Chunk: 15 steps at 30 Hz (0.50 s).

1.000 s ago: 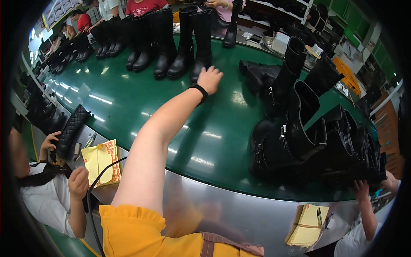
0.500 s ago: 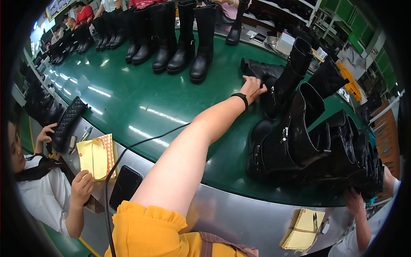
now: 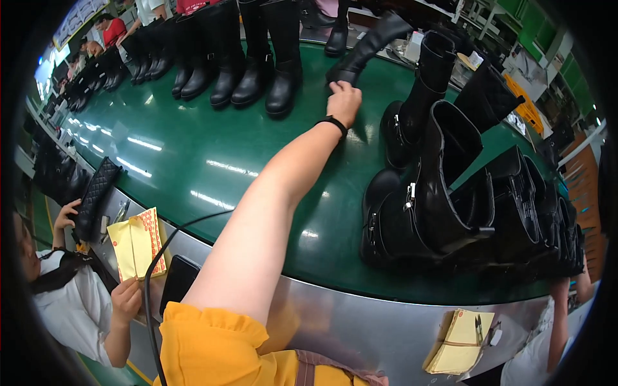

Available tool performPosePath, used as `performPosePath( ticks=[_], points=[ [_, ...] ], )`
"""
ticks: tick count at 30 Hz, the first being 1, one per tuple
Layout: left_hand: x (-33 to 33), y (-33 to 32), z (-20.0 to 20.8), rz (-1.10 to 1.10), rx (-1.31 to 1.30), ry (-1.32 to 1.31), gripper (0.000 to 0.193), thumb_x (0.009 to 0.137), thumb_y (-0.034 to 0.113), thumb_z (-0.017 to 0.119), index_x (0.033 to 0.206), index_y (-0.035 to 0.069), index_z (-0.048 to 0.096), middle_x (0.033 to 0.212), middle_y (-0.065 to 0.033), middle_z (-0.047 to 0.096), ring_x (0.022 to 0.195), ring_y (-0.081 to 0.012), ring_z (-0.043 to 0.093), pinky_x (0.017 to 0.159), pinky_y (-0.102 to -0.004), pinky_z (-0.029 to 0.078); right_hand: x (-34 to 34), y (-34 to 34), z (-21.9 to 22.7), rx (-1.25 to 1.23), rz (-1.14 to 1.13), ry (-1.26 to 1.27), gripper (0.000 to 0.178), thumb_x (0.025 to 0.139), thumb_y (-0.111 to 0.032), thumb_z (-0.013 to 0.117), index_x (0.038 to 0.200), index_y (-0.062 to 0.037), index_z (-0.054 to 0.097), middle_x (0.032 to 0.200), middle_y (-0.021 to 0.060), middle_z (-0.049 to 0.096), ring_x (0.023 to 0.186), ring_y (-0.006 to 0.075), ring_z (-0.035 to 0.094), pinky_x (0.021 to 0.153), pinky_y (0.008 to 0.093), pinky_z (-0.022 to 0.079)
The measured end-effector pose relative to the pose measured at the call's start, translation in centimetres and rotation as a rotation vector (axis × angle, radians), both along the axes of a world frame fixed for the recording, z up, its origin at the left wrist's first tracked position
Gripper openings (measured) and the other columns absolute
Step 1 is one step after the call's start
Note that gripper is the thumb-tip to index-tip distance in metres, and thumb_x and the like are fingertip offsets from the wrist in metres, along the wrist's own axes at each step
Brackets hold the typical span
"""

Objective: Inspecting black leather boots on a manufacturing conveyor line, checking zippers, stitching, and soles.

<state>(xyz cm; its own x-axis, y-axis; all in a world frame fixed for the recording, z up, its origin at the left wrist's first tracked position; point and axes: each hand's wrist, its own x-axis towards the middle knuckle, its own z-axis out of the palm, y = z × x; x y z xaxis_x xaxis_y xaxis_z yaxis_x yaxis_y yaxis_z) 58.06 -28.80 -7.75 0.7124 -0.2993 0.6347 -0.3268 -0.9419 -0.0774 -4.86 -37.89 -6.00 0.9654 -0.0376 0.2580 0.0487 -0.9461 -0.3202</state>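
Boot in hand: left hand [image 3: 344, 103] has its fingers curled together and clamped on the foot end of the tilted boot [image 3: 365, 55]. Right hand is out of view; its grip cannot be told. Position: far side of the green table [image 3: 193, 145], between the standing row of black boots [image 3: 283, 90] and the buckled boot [image 3: 421, 83]. Shaft leans up and to the right, top toward the far ledge; image slightly blurred. Whether the sole end touches the surface is hidden by the fingers.

Risks, as judged:
1. Slip or twist. Grip sits at one end, long shaft unsupported; the weight could lever the boot out of the fingers, especially as the leather looks smooth.
2. Knock-over on the right. The buckled boot stands near; a swing of the shaft that way could tip it, or scuff leather on its metal buckle.
3. Knock-over on the left. The row stands closely packed; a bump to its nearest boot could pass along to its neighbours.
4. Snag. Black cable [image 3: 154, 257] meets the outline of the outstretched arm; contact cannot be told. A sweep could drag it across the black phone [image 3: 180, 278].
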Motion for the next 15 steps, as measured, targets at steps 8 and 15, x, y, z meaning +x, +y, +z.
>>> performPosePath(
  ticks=[8, 15],
  points=[
    [-4.7, 6.8, 0.4, 0.029, -0.355, 0.266, 0.059, 0.073, 0.009, 0.079, 0.117, 0.008, 0.039, 0.11, -0.0241, 0.046, 0.088, -0.0438, 0.063, 0.073, -0.0491, 0.056, -0.6, 0.5, 0.5, 0.016, -0.02, -0.027, 0.036, 0.07, -0.022, 0.079, 0.056, -0.0168, 0.046, 0.053, -0.004, 0.051, 0.048, 0.0152, 0.05, 0.052, 0.0325, 0.028],
    [-5.1, 9.6, 1.8, 0.08, -0.268, 0.332, 0.05, 0.077, 0.006, 0.074, 0.116, 0.009, 0.043, 0.113, -0.0204, 0.046, 0.098, -0.042, 0.061, 0.077, -0.0473, 0.056, -1.1, 1.9, 0.3, 0.028, -0.073, -0.07, 0.036, 0.07, -0.022, 0.079, 0.057, -0.0173, 0.046, 0.053, -0.0046, 0.05, 0.048, 0.0145, 0.05, 0.052, 0.0321, 0.028]
  ],
)
